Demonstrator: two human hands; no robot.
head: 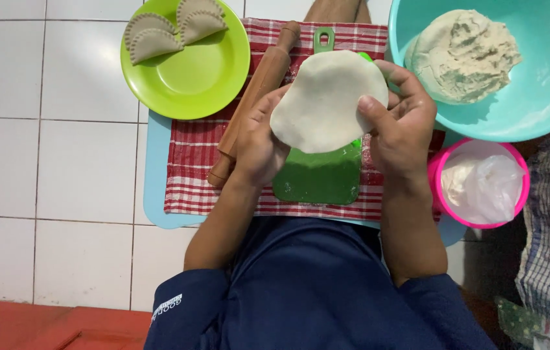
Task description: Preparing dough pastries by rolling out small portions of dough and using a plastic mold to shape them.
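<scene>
A flat round sheet of white dough (327,100) is held up between both hands above a green cutting board (317,178). My left hand (257,139) supports its left edge from underneath. My right hand (401,120) grips its right edge, thumb on top. The board lies on a red-and-white checked cloth (190,162). A wooden rolling pin (255,97) rests diagonally on the cloth just left of my left hand.
A lime green plate (203,78) with three folded, crimped dumplings (171,29) sits upper left. A teal bowl (547,97) holding a dough lump (463,55) is upper right. Below it stands a pink container (440,178) with a plastic bag. A blue tray (155,175) underlies the cloth on white tiles.
</scene>
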